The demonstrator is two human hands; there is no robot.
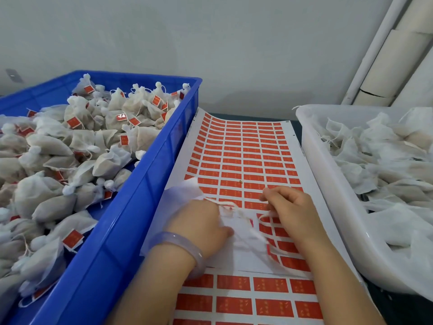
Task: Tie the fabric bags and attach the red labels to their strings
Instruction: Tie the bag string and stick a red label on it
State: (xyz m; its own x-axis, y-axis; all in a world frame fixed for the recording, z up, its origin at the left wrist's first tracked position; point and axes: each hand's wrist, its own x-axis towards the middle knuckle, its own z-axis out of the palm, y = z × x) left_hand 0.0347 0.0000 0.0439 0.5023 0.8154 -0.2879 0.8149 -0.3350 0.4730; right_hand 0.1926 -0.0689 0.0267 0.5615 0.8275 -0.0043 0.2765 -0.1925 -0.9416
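L hand curls round the fabric bag, pinning it on the label sheet. R hand has fingers bunched, pinching the string that runs btwn the 2 hands; prob. mid-knot, no label on yet. Sheet lies btwn 2 bins for short reach: blue crate w/ tied bags on L, white tub w/ loose bags on R. Grey wall & pale pipes behind.

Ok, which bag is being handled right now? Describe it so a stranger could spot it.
Between the blue crate and the white tub lies a sheet of red labels. On it, under the left hand, is one white fabric bag, the right hand pinching its string. Unlike the heaped bags either side, it lies alone on the sheet.
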